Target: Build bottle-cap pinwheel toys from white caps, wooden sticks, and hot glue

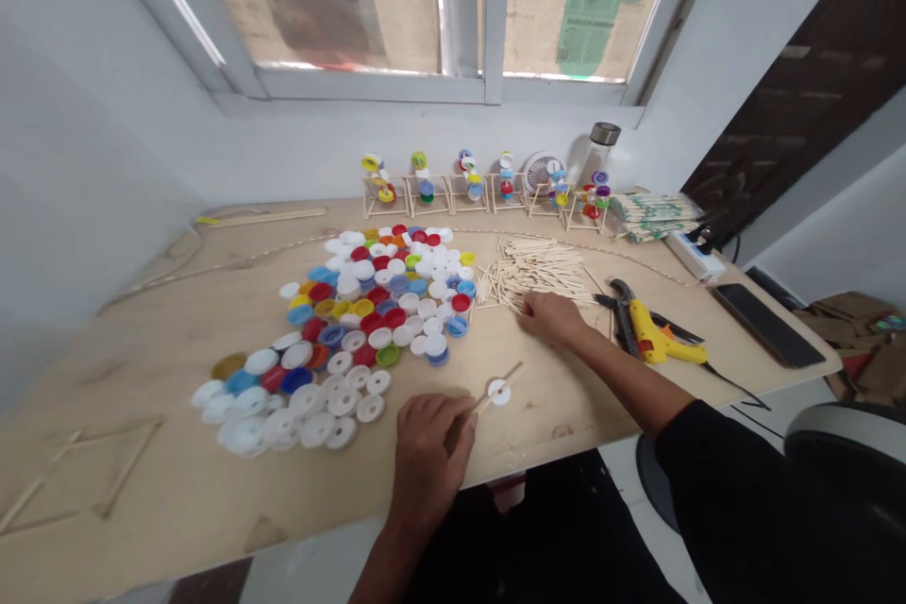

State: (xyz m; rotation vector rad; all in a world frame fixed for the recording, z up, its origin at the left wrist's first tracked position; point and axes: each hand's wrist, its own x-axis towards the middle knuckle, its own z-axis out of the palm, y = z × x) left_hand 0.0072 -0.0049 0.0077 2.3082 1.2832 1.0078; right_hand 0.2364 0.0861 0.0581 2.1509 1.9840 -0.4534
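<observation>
My left hand [433,448] is closed at the table's front, its thumb and fingers pinching one end of a thin wooden stick [514,372]. A small white disc [499,393] with a hole sits at the stick's middle. My right hand [554,318] reaches to the near edge of a pile of short wooden sticks [542,266]. Its fingers are curled together there, and what they grip is hidden. Left of the pile spreads a heap of coloured plastic bottle caps [372,321], several with holes.
Right of my forearm lie a yellow glue gun [655,335] and a phone [768,325]. Along the wall stand several stick frames with cap wheels [467,193], a fan [544,172] and a bottle [598,156]. A stick frame [127,467] lies at the left.
</observation>
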